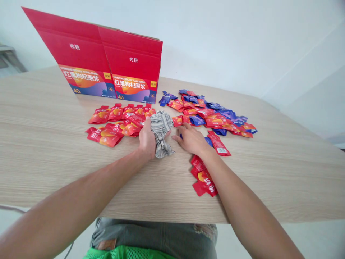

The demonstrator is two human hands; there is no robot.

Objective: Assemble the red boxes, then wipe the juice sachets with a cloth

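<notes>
Worktop [129, 194] across frame; red box [86, 54] upper left; pouches [215, 120] centre-right. Left hand [147, 138] clamped on striped cloth [162, 124], centre; right hand [192, 139] beside, can't tell grip. Step: apparently handling cloth; next move calls for steady hold.

hands [191, 138]: 2 | striped cloth [161, 125]: 1 | printed carton panels [78, 55]: 2 are standing | red pouches [216, 119]: many, blue pouches [165, 100]: several, are overlapping, hiding exact counts
</notes>
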